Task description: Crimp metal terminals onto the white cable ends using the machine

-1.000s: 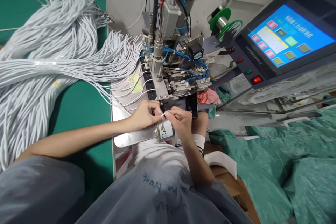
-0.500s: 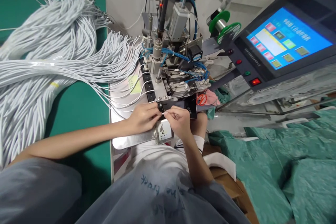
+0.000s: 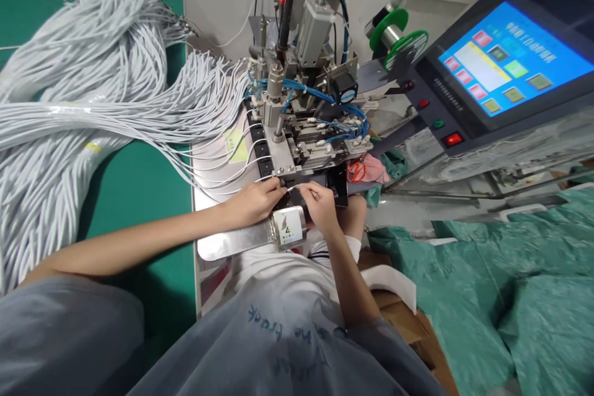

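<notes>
Between my two hands, at the front edge of the machine (image 3: 285,151), stretches the white end of a cable (image 3: 292,188). My left hand (image 3: 257,200) is closed in a pinch on this cable close to its end. From the other side, my right hand (image 3: 320,203) pinches at the cable's tip; the finest part of the tip is too small to make out. Several white cables (image 3: 213,154) run from the left into the machine's row of black clamps (image 3: 261,150). Below my hands sits a box-shaped part with a white label (image 3: 290,227).
A large heap of white cables (image 3: 111,43) covers much of the green table (image 3: 174,216) on the left. To the right are a lit control screen (image 3: 510,62), a green-flanged spool (image 3: 394,37), red-handled scissors (image 3: 356,171) and green sheeting (image 3: 468,297).
My hands have drawn slightly apart, and more of the cable's white end shows between them. My right hand's fingers have shifted a little right and up. The camera view has shifted slightly.
</notes>
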